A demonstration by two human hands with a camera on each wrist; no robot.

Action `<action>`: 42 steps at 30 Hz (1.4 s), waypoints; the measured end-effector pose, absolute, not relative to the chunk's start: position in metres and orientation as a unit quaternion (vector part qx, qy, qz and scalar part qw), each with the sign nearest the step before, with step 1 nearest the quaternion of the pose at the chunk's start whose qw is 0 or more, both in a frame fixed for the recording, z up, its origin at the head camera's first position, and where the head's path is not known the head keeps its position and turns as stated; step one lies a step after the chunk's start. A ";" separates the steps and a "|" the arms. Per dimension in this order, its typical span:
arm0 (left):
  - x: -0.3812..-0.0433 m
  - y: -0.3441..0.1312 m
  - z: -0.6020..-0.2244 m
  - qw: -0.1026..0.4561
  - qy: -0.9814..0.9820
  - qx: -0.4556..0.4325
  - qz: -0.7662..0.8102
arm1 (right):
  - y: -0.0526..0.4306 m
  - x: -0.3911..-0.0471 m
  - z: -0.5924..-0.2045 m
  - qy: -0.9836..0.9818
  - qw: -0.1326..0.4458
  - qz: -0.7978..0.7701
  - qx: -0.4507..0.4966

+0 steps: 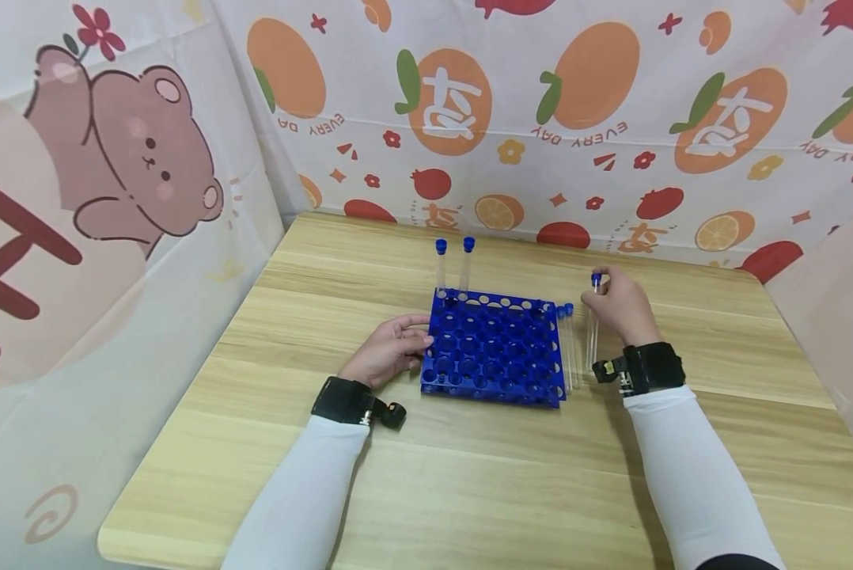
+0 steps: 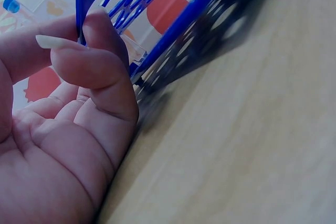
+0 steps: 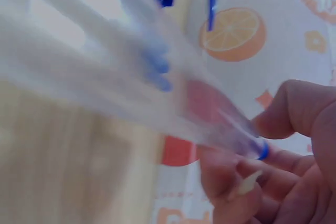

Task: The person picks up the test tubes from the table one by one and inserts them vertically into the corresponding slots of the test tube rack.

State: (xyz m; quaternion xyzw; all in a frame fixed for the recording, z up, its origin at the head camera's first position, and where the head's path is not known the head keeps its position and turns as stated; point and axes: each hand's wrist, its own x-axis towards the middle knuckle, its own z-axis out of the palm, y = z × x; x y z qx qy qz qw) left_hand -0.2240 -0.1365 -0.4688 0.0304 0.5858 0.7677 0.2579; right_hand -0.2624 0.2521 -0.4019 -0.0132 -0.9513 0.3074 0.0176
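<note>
The fingers of your right hand (image 1: 622,309) pinch a clear tube (image 1: 593,332) near its blue cap (image 1: 596,279), to the right of the blue rack (image 1: 494,348); the fingers of your left hand (image 1: 384,352) grip the rack's left edge. Expect the tube to be light, stiff and slick; glass or plastic you cannot tell, so treat it as breakable and pinch gently just below the cap, where its lower length is free. The rack looks like thin, rigid plastic, light enough to slide if bumped, so its side edge is a sound hold. Mind the loose tubes (image 1: 570,348) just beside its right edge, leaning or lying you cannot tell, and the two tall tubes (image 1: 467,265) standing at its far left corner. The patterned cloth (image 1: 533,182) hangs behind the surface's (image 1: 441,491) far edge; room opens toward you and to the right.
</note>
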 end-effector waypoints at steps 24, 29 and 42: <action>-0.226 -0.137 -0.472 0.257 0.580 0.034 0.772 | 0.209 -0.253 -0.369 -0.915 0.191 0.349 0.070; -0.225 -0.137 -0.471 0.256 0.581 0.034 0.772 | 0.200 -0.251 -0.366 -0.911 0.190 0.355 0.094; -0.224 -0.137 -0.467 0.260 0.585 0.034 0.768 | 0.178 -0.251 -0.360 -0.887 0.206 0.390 0.137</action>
